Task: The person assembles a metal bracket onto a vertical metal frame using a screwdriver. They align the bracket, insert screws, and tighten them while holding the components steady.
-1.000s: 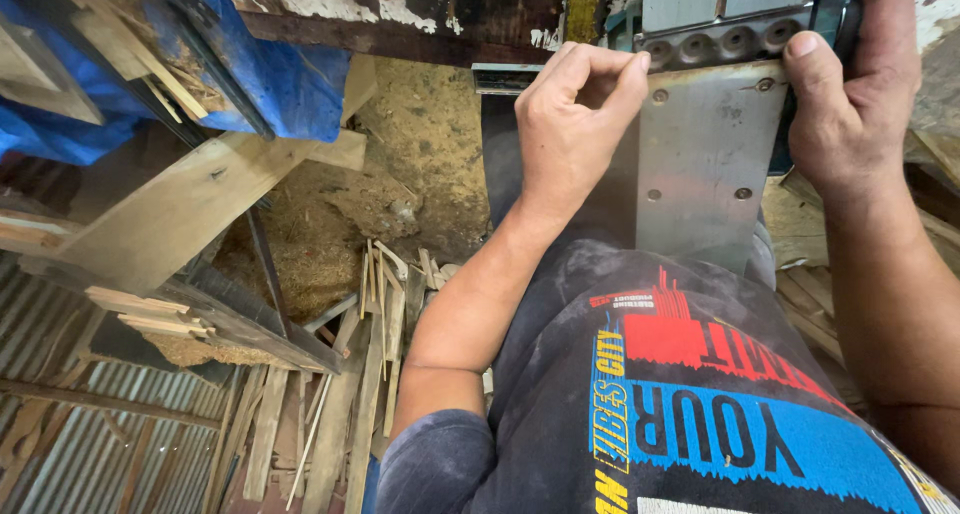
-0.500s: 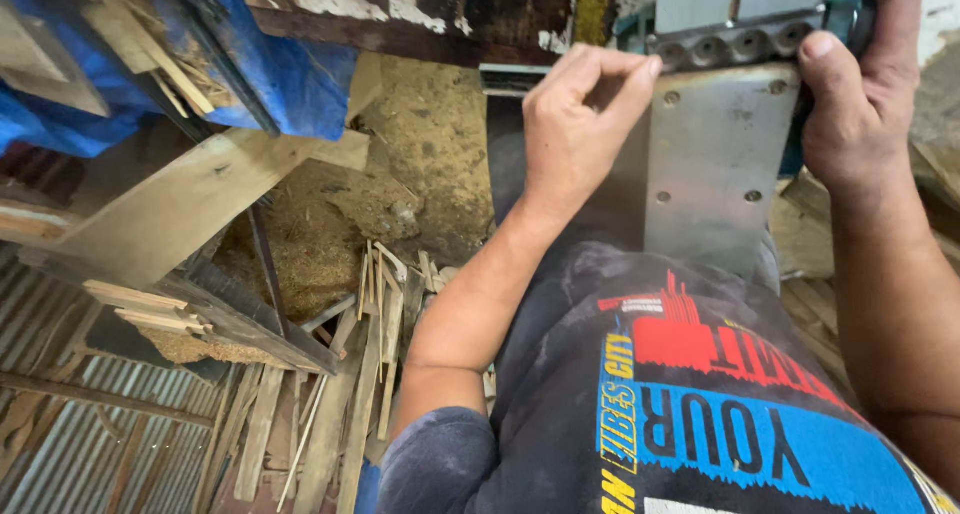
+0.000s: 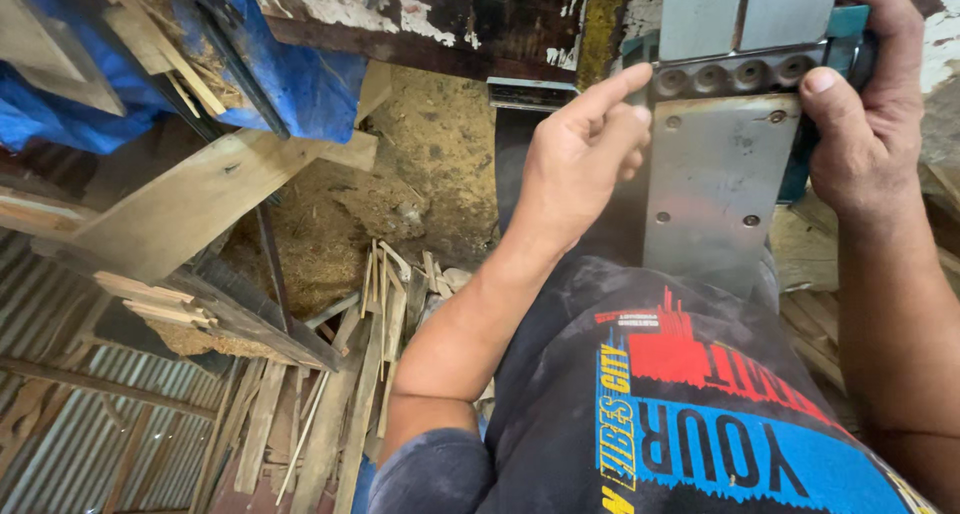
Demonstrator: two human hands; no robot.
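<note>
Both hands up at the metal plate

Left hand loosely curled, forefinger touching the bolt row; right hand gripping the plate's right edge.

The grey metal plate is flat, rectangular and dull silver, with small screw heads near its corners and edges. It stands roughly upright in front of the person, its lower edge close above the dark shirt. Along its top runs a darker metal bar with a row of round recessed bolt holes. Above the bar rise two lighter grey panels side by side. A teal housing shows at the upper right edge of the bar, partly hidden, so its full shape cannot be told.
</note>
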